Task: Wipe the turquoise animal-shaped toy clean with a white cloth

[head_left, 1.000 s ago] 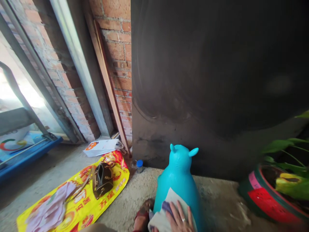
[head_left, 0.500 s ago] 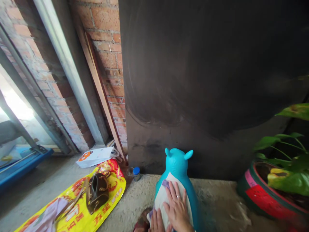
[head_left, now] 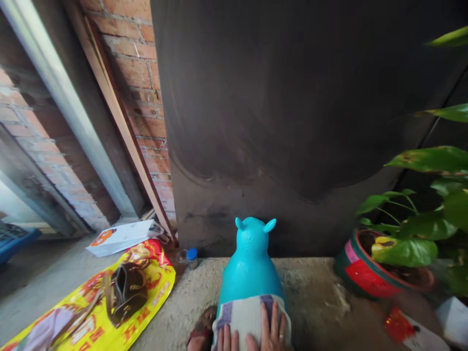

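Under both hands (head_left: 252, 334), flat, lies the cloth (head_left: 243, 317) on the blue toy (head_left: 250, 273).

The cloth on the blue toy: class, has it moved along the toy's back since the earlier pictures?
Yes. The cloth has slid down the blue toy, away from the ears, now covering only the lower back under both hands.

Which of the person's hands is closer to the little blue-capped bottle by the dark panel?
Left. The left hand presses the cloth on the side toward the bottle; the right hand lies flat farther right on the same cloth.
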`<state>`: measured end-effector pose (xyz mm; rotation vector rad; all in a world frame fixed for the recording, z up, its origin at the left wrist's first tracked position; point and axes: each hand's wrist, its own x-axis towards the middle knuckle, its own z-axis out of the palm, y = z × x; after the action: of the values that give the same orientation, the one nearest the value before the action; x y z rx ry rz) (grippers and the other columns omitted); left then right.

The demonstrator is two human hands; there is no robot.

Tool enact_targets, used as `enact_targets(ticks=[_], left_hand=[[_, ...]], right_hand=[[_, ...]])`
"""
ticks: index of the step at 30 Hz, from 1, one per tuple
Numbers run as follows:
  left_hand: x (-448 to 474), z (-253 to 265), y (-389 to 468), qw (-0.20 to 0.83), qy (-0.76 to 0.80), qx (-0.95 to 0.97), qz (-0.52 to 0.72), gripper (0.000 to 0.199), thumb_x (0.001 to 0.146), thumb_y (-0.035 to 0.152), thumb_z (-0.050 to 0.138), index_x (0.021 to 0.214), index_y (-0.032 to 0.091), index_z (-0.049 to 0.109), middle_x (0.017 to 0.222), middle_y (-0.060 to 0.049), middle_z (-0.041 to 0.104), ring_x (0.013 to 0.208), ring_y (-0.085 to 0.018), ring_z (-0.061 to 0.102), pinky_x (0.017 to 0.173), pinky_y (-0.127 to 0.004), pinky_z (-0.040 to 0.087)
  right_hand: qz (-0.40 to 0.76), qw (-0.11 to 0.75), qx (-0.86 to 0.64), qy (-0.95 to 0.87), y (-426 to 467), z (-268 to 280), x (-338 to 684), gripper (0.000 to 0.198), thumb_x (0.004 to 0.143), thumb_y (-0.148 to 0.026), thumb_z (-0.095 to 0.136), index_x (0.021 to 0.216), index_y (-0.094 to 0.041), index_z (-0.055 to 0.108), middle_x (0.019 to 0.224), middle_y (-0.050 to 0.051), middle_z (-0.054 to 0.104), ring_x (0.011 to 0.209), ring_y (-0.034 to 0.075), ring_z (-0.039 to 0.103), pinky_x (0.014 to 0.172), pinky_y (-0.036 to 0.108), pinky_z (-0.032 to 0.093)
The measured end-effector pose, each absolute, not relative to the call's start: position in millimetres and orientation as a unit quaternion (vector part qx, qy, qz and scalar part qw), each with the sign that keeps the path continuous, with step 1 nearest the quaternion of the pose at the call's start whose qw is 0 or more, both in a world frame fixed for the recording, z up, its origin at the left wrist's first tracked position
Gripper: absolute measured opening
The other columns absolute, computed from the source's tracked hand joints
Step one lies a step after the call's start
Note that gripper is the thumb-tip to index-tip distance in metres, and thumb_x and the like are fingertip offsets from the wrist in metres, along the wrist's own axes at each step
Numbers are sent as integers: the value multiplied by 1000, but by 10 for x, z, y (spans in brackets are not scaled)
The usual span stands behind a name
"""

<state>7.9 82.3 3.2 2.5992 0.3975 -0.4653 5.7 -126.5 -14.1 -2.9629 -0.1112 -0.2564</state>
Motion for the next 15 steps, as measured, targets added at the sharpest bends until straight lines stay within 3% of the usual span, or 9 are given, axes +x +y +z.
enact_targets(ticks=[2, 4, 6, 9, 12, 15], left_hand=[[27, -38, 645, 212, 117, 958, -155, 81, 76, 62, 47, 143, 49, 4, 149, 15, 43, 143, -37, 27, 104, -63, 41], [10, -60, 399, 169, 67, 978, -106, 77, 78, 56, 46, 146, 40, 13, 150, 6, 42, 143, -37, 26, 107, -64, 37], [68, -12, 172, 158, 54, 982, -88, 77, 80, 52, 45, 148, 29, 18, 156, -1, 28, 146, -34, 19, 113, -59, 31], [218, 154, -5, 141, 65, 986, -66, 72, 85, 48, 38, 147, 17, 19, 158, -11, 13, 147, -32, 13, 115, -58, 28], [251, 262, -16, 129, 77, 986, -67, 69, 86, 46, 39, 146, 18, 21, 157, -13, 14, 146, -30, 16, 114, -56, 29], [75, 178, -1, 114, 74, 989, -63, 73, 81, 46, 51, 144, 19, 27, 155, -13, 19, 145, -30, 21, 114, -53, 31]], right_hand=[[-7, 113, -994, -12, -1210, 108, 256, 66, 83, -49, 55, 142, -22, 43, 152, 16, 30, 136, 48, 28, 90, 72, 42], [29, 138, -990, -3, -1158, 327, 475, 67, 88, -51, 46, 148, -25, 31, 158, 12, 16, 141, 44, 18, 90, 72, 42], [37, 157, -987, 7, -1115, 478, 677, 68, 91, -52, 41, 150, -24, 24, 160, 12, 9, 143, 41, 13, 96, 70, 39], [35, 177, -983, 25, -1088, 544, 860, 68, 92, -52, 38, 151, -22, 21, 160, 14, 7, 143, 40, 13, 100, 68, 35], [8, 204, -979, 19, -1123, 412, 817, 68, 92, -53, 36, 151, -23, 21, 159, 13, 8, 142, 42, 15, 98, 69, 37], [-34, 221, -974, 28, -1209, 115, 534, 69, 89, -55, 40, 149, -23, 28, 158, 12, 19, 140, 41, 23, 100, 63, 40]])
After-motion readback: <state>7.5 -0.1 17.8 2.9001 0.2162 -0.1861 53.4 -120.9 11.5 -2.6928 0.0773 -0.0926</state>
